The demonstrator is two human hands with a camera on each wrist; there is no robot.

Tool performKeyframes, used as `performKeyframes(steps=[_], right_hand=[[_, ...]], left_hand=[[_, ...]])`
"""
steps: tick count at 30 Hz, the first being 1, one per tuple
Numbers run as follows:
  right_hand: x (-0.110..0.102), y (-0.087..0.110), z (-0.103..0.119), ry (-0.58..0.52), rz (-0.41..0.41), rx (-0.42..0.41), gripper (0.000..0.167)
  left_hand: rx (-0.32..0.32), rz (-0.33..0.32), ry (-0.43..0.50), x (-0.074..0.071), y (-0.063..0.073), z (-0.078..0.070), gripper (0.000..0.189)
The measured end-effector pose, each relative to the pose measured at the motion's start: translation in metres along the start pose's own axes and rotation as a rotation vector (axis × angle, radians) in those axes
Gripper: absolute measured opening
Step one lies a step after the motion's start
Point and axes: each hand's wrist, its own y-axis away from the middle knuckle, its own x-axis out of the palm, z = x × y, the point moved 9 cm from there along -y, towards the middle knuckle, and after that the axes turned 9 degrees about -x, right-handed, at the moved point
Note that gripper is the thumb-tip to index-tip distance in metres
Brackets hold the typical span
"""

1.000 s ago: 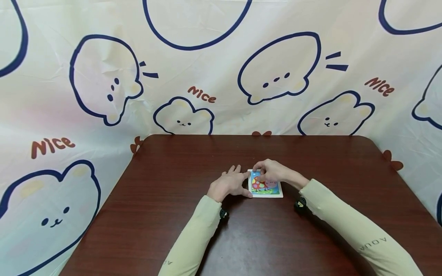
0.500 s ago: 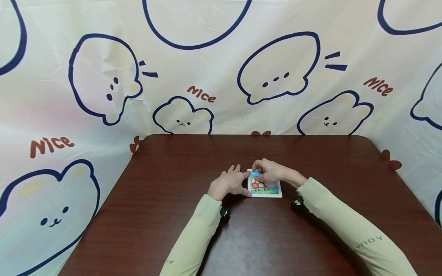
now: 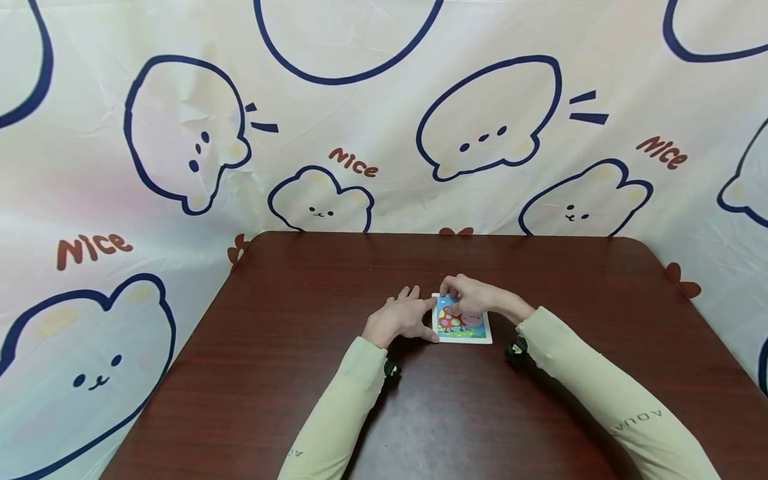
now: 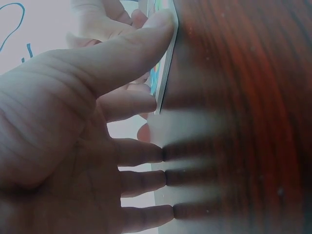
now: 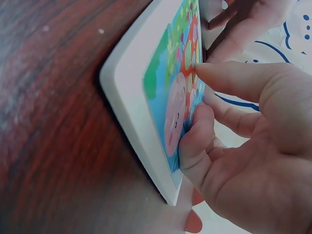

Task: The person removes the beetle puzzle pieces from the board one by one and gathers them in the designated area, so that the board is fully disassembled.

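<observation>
A small flat picture board (image 3: pixel 461 330) with a white border lies on the table. Its colourful print shows a red spotted shape and a pink face. My left hand (image 3: pixel 399 319) has its fingers spread, with the thumb on the board's near left corner and the index fingertip by its left edge. In the left wrist view the other fingertips rest on the tabletop. From the right, my right hand (image 3: pixel 474 295) reaches over the board, thumb tip on the picture and bent fingers against its far part. Whether these fingers pinch anything is hidden.
The dark brown wooden table (image 3: pixel 288 300) stretches around the board. Behind it hangs a pale cloth (image 3: pixel 396 127) printed with bear outlines. A black wrist device (image 3: pixel 392 372) sits under the left cuff, another black device (image 3: pixel 517 350) under the right.
The right forearm has shifted slightly to the left. The board and both hands keep nearly the same positions, and the head view has swayed a little.
</observation>
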Motion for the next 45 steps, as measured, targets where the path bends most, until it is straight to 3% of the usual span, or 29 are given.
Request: performKeyframes(steps=[11,27,33,45], right_hand=[[-0.0014,-0.0004,-0.0035,-0.050,-0.049,0.007,0.027],[-0.0046,-0.0018,-0.0041,0.003,-0.110,-0.016,0.024],[-0.0066,-0.0010,-0.0026,-0.064,-0.130,-0.043,0.010],[-0.0053,0.0003,-0.0078,-0.122,-0.129,-0.029,0.007]], left_hand=[[-0.005,-0.001,0.000,-0.0006,-0.0001,0.0002,0.085],[-0.006,0.010,0.012,-0.0014,0.0028,-0.0018,0.084],[-0.011,0.009,0.009,-0.0006,0.0018,-0.0010,0.083],[-0.020,0.018,0.015,0.0007,0.0030,-0.0007,0.083]])
